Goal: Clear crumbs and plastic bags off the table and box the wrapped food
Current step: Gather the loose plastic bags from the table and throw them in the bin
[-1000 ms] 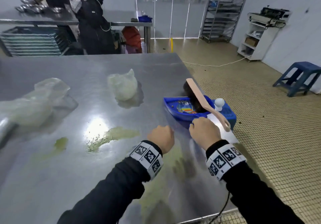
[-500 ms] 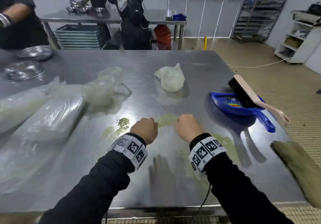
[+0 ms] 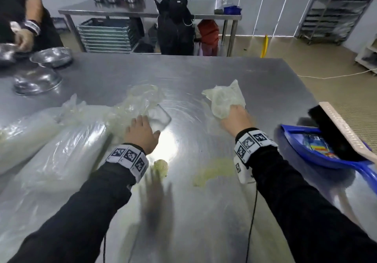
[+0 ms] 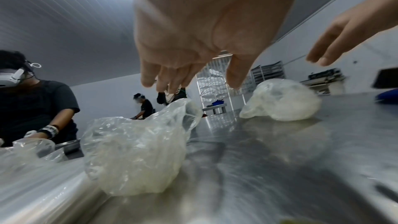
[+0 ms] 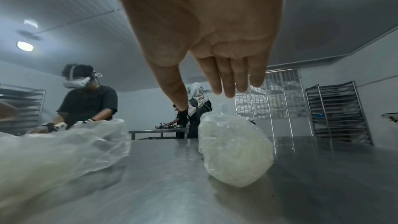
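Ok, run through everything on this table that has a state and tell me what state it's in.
left hand: fingers straight, reaching over the clear bag, not gripping
right hand: fingers straight, at the crumpled bag
crumbs: still smeared on the table
dustpan: lying flat, brush resting in it
metal bowls: upright

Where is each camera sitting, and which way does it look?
Head: worn on the head, looking down at the steel table; both sleeves, left hand and right hand show.
Left wrist: under the left hand, facing a crumpled bag.
Right wrist: under the right hand, facing the lumpy bag.
All three views share the lumpy bag.
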